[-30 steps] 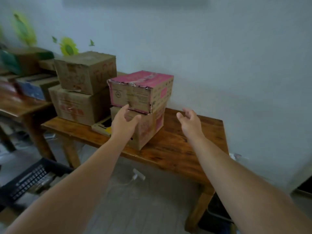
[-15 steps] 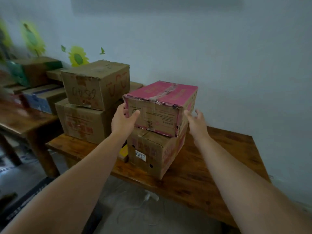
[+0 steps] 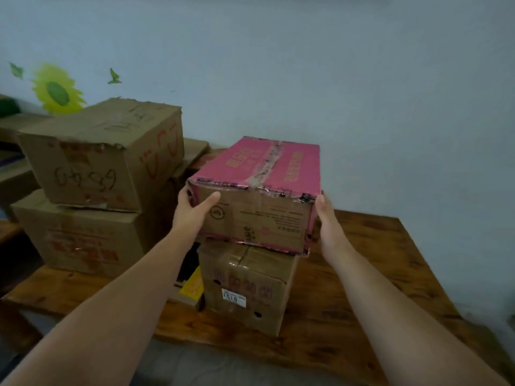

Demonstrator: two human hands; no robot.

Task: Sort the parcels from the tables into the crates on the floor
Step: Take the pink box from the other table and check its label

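As the left hand (image 3: 192, 211) grips the pink-topped carton (image 3: 259, 168) by its left end, thumb on its front face, the right hand (image 3: 328, 227) presses flat against the right end. Pickup step, I judge: the carton sits between them atop a brown carton (image 3: 245, 285) on the wooden table (image 3: 376, 260); next, a level lift.

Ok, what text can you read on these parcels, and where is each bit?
"1510", roughly: white label on the lower brown box under the pink box.
"65 40", roughly: handwriting on the upper left box.
Print on the pink box and red print on the lower left box: too blurred to read.
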